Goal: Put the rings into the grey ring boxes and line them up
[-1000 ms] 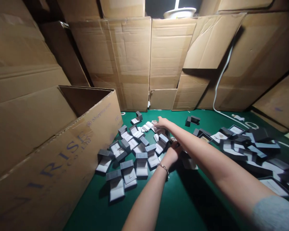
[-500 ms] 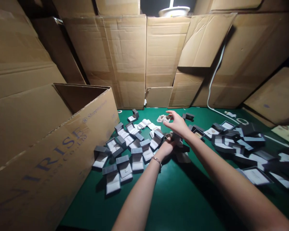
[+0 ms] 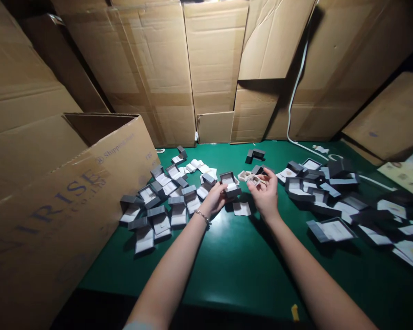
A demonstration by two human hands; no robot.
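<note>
My left hand, a bracelet on its wrist, is closed around a small open grey jewellery box with a white insert, held just above the green table. My right hand is beside it to the right, its fingers pinched on a small pale item that I cannot make out. A white insert card lies flat on the table between the two hands. A cluster of open grey boxes lies left of my left hand.
A large open cardboard carton stands on the left. Flattened cardboard walls off the back. Another pile of grey boxes and lids covers the right side. A white cable runs down the back wall. A printed sheet lies far right.
My right hand has pulled back from the far pile toward me and now pinches a small item. My left hand has lifted a grey box. The camera has tipped downward.
</note>
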